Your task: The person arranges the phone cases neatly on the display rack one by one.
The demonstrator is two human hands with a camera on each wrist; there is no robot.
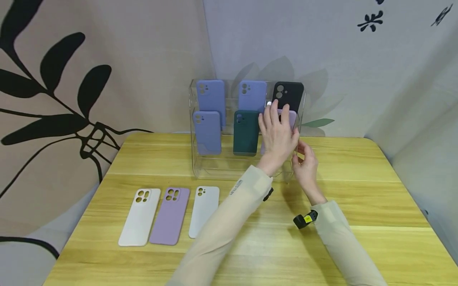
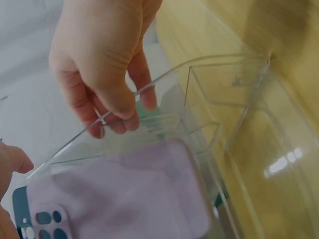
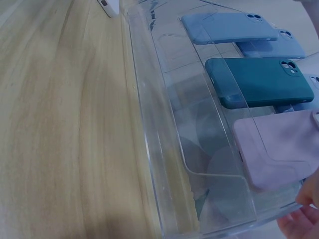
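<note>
A clear acrylic display rack (image 1: 211,171) holds phone cases in two rows. My left hand (image 1: 277,135) reaches over the lilac phone case (image 1: 291,117) at the right of the lower row, fingers extended across its upper part. In the left wrist view this lilac case (image 2: 134,194) leans in the rack, with left fingertips (image 2: 17,159) beside its camera-hole end. At the rack's right side, my right hand (image 1: 305,165) grips the clear side panel by its edge, thumb and fingers around it. Just behind the lilac case stands a black phone case (image 1: 291,91).
Beside the lilac case is a dark green phone case (image 1: 245,133); periwinkle cases (image 1: 207,133) fill other places. On the wooden table (image 1: 358,238), front left, lie a white case (image 1: 139,218), a purple case (image 1: 169,218) and another white case (image 1: 204,208). A patterned cloth (image 1: 161,59) hangs behind.
</note>
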